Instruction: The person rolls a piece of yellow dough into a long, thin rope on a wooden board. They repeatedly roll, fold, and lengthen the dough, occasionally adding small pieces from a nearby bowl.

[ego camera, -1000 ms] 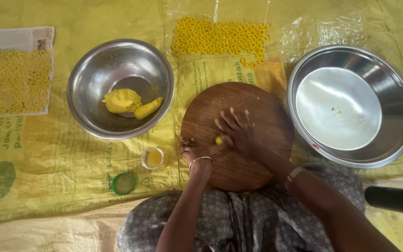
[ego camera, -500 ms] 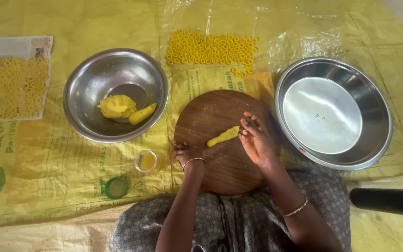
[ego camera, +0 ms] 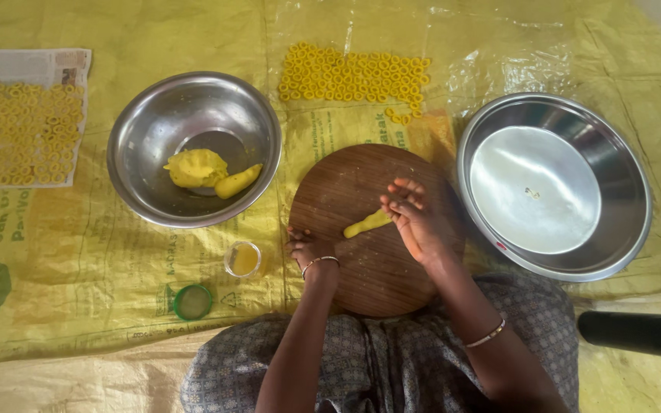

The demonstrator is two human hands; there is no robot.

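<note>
Grey patterned cloth covers the person's lap (ego camera: 392, 367) at the near edge, and both arms reach out from it over a round wooden board (ego camera: 361, 283) lying on a yellow sheet (ego camera: 78, 306) spread on the floor. The left hand (ego camera: 307, 246) rests curled on the board's left rim, a thin bangle at the wrist; it holds nothing. The right hand (ego camera: 416, 222) lies open, fingers spread, palm down on the board, its fingertips pressing on the right end of a short yellow dough roll (ego camera: 369, 223). The roll lies near the board's middle, between the two hands, slanting up to the right.

Left of the board, near the left hand, stands a small glass (ego camera: 243, 258) of yellow liquid, and nearer still a green lid (ego camera: 193, 301). A dark bar (ego camera: 640, 333) juts in at the near right.

Further off on the left sits a steel bowl (ego camera: 154, 122) with a dough lump (ego camera: 195, 167) and a second roll (ego camera: 237, 181) touching it. A wide steel basin (ego camera: 636, 206) sits just right of the board.

Farthest away, yellow dough rings (ego camera: 353, 76) lie in rows on clear plastic, and more rings (ego camera: 17, 134) cover a newspaper at the far left.
</note>
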